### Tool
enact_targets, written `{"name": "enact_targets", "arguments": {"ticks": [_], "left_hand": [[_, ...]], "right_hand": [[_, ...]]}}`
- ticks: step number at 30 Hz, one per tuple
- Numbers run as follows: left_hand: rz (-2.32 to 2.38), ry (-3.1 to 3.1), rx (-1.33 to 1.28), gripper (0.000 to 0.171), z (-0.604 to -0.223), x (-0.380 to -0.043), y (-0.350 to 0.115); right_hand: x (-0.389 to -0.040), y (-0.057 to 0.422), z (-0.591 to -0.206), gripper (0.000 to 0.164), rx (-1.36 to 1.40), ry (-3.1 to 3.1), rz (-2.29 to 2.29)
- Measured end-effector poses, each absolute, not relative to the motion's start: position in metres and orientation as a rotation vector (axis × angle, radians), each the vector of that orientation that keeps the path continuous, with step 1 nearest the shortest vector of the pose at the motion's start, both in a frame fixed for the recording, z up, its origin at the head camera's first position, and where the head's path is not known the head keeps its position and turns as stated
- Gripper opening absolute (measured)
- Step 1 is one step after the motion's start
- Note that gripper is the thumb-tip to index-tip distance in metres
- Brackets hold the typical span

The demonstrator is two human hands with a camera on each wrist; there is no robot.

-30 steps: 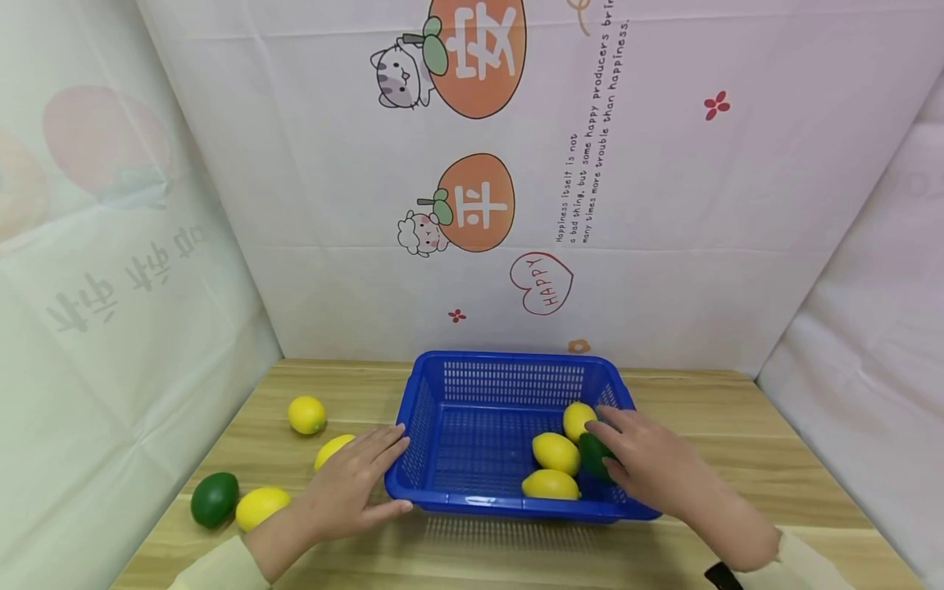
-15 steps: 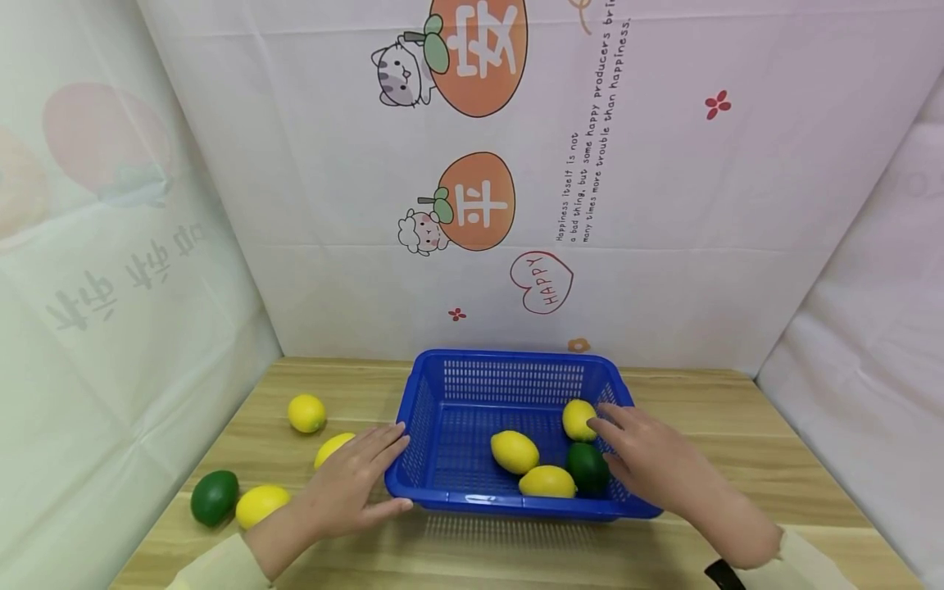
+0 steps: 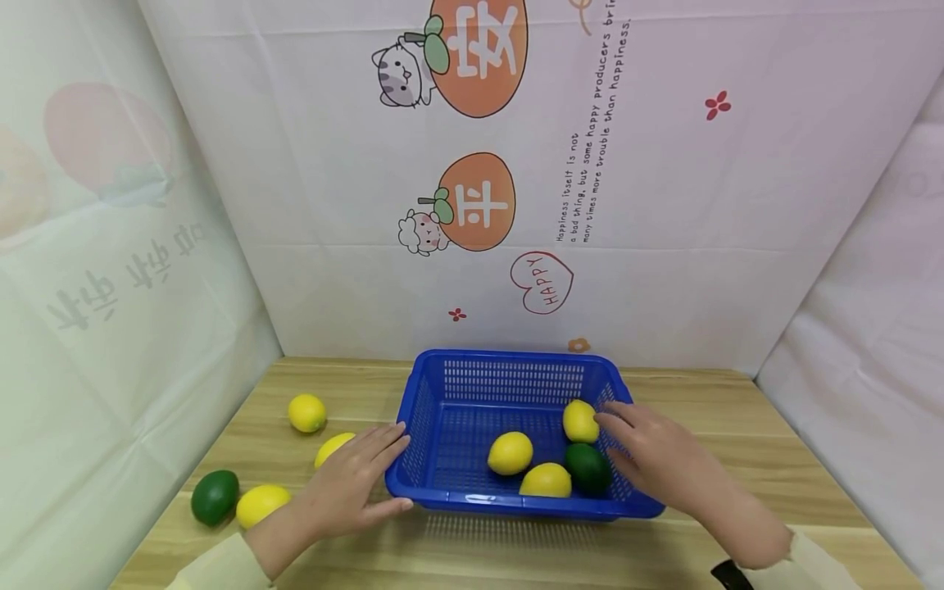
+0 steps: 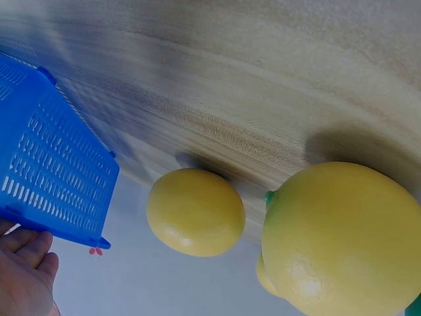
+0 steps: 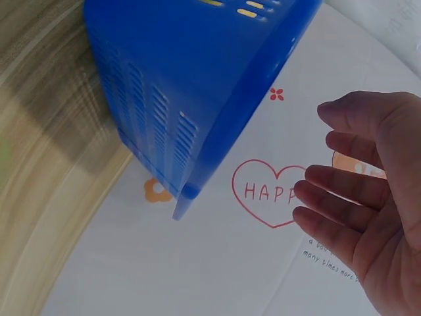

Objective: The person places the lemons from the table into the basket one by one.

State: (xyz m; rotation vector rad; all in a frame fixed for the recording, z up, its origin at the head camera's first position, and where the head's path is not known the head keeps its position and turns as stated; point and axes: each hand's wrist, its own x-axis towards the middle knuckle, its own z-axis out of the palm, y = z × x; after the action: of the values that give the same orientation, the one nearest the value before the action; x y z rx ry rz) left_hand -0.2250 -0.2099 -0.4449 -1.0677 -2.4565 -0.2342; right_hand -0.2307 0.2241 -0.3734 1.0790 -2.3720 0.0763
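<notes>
A blue plastic basket [image 3: 509, 501] with slotted walls holds three lemons and a dark green, oval fruit [image 3: 587, 469]. One lemon [image 3: 580, 421] lies by the right wall, another lemon [image 3: 510, 453] nearer the middle, and a third lemon [image 3: 546, 480] at the front wall. My left hand [image 3: 354, 479] rests at the basket's left rim, fingers fairly straight, thumb near the front corner. Over the right rim hovers my right hand [image 3: 652, 451], its fingers loosely bent and holding nothing. In the right wrist view that hand [image 5: 375, 191] hangs apart from the basket wall [image 5: 158, 118].
Left of the basket on the wooden table [image 3: 737, 459] lie a lemon [image 3: 306, 414] at the back, a lemon [image 3: 334, 448] partly behind my left hand, a lemon [image 3: 262, 506] and a dark green fruit [image 3: 215, 498]. White printed cloth [image 3: 332, 287] encloses the back and sides.
My right hand has let go of the green fruit inside the basket and drawn back slightly right. One lemon has rolled left toward the middle. My left hand stays put.
</notes>
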Motion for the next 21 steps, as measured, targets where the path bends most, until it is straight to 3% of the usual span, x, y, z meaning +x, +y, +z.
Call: {"name": "enact_targets", "arguments": {"ticks": [5, 9, 13, 21], "left_hand": [[-0.233, -2.462, -1.068, 0.077, -0.444, -0.224, -0.209], [-0.236, -2.473, -1.063, 0.077, -0.443, -0.224, -0.209], [-0.234, -2.475, -1.061, 0.076, -0.443, -0.224, -0.209], [-0.220, -2.485, -1.064, 0.077, -0.443, -0.224, -0.210]], "right_hand": [[-0.232, 0.231, -0.374, 0.047, 1.104, -2.290, 0.137], [-0.233, 0.235, -0.375, 0.033, 1.111, -2.239, 0.177], [-0.234, 0.238, -0.376, 0.057, 1.102, -2.202, 0.205], [-0.236, 0.247, -0.376, 0.059, 1.055, -2.163, 0.223]]}}
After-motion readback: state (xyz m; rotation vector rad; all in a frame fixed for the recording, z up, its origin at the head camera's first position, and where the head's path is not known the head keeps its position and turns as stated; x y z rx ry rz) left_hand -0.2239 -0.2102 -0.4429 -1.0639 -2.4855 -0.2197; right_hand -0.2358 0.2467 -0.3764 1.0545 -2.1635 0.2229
